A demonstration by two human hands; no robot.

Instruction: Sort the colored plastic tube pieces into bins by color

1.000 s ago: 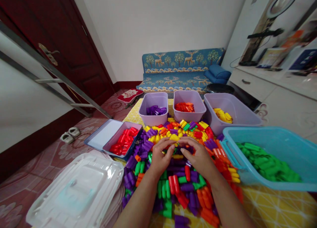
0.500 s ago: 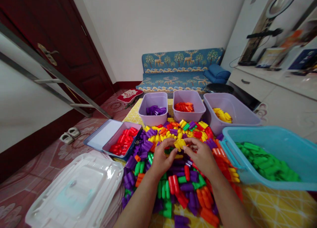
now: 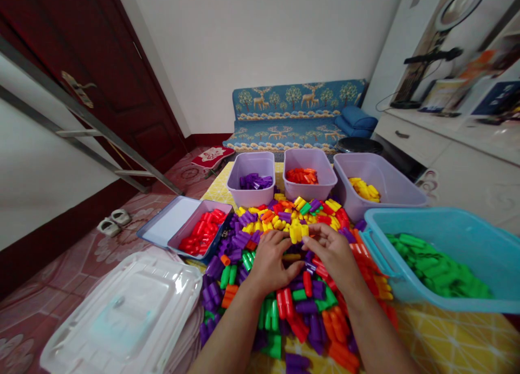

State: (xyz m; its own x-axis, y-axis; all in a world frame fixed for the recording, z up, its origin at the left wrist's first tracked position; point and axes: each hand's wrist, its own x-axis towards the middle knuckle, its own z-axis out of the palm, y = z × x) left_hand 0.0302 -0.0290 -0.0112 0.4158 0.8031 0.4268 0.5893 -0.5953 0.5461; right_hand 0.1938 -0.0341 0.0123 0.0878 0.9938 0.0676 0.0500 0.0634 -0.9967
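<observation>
My right hand (image 3: pixel 333 253) pinches a yellow plastic building piece (image 3: pixel 298 233), made of short joined tubes, between thumb and fingers above the pile. Close beside it, my left hand (image 3: pixel 273 261) is low over the loose pieces, its thumb apart from its fingers. Another yellow piece (image 3: pixel 291 257) lies in the gap between that thumb and fingers; it does not look gripped. Around both hands spreads a heap of tube-shaped pieces in purple (image 3: pixel 306 307), green (image 3: pixel 271 311), red (image 3: pixel 287 303), orange and yellow.
Behind the heap stand lilac bins of purple pieces (image 3: pixel 255 182), orange-red pieces (image 3: pixel 301 175) and yellow pieces (image 3: pixel 364 189). A turquoise tub (image 3: pixel 377 255) with green pieces is at right. Left are an open case (image 3: pixel 176 238) with red pieces and stacked white lids (image 3: pixel 125 309).
My left hand has let go of the yellow piece and dropped lower over the heap, with its fingers extended. The right hand keeps the yellow piece, now turned more upright.
</observation>
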